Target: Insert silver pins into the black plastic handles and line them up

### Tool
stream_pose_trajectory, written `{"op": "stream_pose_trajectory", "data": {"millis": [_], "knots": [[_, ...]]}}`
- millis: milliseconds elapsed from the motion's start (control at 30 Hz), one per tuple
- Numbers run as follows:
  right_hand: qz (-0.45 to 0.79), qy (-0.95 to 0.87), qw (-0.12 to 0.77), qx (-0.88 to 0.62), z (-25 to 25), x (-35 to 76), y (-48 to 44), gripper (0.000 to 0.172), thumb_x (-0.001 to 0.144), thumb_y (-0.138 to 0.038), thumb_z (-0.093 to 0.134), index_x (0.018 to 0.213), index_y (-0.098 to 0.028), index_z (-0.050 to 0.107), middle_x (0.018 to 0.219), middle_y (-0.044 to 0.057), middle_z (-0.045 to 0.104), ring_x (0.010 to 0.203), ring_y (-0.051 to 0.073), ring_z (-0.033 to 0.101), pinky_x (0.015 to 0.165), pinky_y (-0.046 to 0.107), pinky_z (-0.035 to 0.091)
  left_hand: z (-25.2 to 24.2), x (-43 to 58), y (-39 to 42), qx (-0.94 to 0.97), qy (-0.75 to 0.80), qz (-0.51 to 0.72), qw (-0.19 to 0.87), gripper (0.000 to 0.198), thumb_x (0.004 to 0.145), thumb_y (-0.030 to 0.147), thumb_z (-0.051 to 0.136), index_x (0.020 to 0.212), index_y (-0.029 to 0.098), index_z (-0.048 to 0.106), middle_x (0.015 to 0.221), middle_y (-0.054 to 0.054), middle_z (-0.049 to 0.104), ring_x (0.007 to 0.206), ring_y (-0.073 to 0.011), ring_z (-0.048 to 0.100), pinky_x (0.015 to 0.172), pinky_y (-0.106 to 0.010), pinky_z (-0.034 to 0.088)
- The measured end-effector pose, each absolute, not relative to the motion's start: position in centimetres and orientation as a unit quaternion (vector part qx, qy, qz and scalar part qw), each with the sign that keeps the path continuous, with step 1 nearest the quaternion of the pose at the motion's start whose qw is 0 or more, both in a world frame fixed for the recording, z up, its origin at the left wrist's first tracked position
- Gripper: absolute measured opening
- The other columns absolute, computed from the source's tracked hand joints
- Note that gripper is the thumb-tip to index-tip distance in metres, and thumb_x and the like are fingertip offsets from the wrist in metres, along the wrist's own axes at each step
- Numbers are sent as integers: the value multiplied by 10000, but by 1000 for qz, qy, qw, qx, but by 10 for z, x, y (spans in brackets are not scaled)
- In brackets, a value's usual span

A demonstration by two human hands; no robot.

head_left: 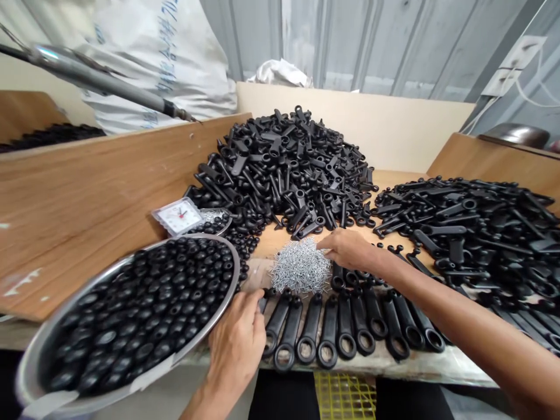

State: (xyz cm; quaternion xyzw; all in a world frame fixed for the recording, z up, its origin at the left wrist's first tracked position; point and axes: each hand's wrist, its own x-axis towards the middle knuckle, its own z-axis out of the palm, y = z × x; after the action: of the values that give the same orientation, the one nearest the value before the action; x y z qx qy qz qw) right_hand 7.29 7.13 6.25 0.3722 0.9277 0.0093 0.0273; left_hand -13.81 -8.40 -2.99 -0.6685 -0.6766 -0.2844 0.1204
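Observation:
A row of black crank handles (310, 329) lies along the front of the table, ring ends toward me. At the row's left end, my left hand (240, 335) is closed, its fingertips on a dark handle that is mostly hidden. A loose heap of small silvery metal pins (300, 267) sits behind the row. The fingers of my right hand (345, 249) are pinched together at the heap's right edge; what they hold is too small to make out. Beside my left hand is a large metal bowl (234, 256) full of round black knobs (160, 309).
A tall pile of black handles (284, 166) stands at the back, another pile (468, 227) at the right. A small square clock (180, 216) is behind the bowl. A grey power screwdriver (105, 81) hangs at upper left. Wooden boards (109, 198) wall the left side.

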Motion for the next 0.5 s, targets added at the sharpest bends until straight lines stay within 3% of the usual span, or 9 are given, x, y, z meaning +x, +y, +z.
{"op": "stream_pose_trajectory", "data": {"millis": [100,200,500], "knots": [[26,931,107,349,55,50,82,307,727,-98,491,953,-236,646,886,65,659,866,220,587,656,271,395,-35,-136,-82,-655,-651,-368,108,263,805,93,361,958,166,561,946,-31,589,887,-156,559,801,-263,413],[39,928,134,346,50,38,86,370,697,-74,484,990,-238,639,964,81,645,864,227,592,609,261,383,-36,-134,-87,-653,-630,-407,100,222,821,88,377,911,155,569,883,-36,592,860,-145,548,811,-257,403],[38,925,115,359,42,38,84,257,684,-57,472,820,-147,671,787,111,658,736,203,599,555,242,348,-20,-125,-120,-703,-633,-311,89,200,830,295,501,980,193,584,959,-53,584,902,-186,536,811,-310,394]]}}
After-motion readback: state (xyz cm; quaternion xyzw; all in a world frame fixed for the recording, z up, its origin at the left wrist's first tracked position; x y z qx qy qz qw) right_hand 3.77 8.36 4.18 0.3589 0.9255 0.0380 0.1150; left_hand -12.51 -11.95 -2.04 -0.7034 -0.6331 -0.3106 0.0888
